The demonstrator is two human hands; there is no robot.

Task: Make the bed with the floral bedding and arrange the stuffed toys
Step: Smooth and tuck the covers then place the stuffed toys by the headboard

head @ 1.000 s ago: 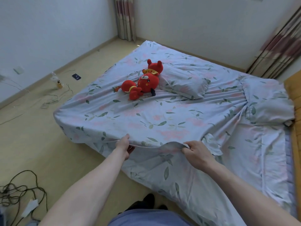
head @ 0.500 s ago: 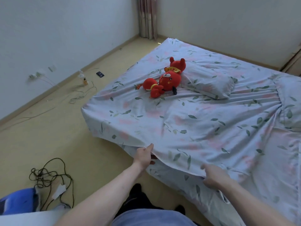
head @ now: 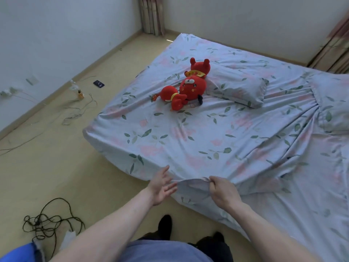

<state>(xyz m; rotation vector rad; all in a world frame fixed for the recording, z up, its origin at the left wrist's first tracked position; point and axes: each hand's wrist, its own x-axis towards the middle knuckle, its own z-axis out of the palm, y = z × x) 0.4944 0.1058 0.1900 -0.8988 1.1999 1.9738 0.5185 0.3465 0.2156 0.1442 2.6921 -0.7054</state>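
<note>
A pale blue floral sheet (head: 217, 133) covers the low mattress and is creased toward the right. My right hand (head: 223, 192) pinches the sheet's near hem and lifts it slightly off the mattress edge. My left hand (head: 162, 186) is beside that hem with fingers spread, holding nothing. Two red stuffed toys (head: 188, 86) lie together in the middle of the bed, against a floral pillow (head: 238, 87). A second floral pillow (head: 334, 103) lies at the right edge.
Tangled dark cables (head: 47, 222) lie on the floor at my lower left, next to a blue object (head: 17, 254). A phone (head: 98, 83), a small bottle (head: 80, 93) and thin wires sit along the left wall. Curtains (head: 151, 16) hang in the far corner.
My right hand has closed on the sheet's hem and raised it. My left hand has let go and opened. The view has shifted slightly.
</note>
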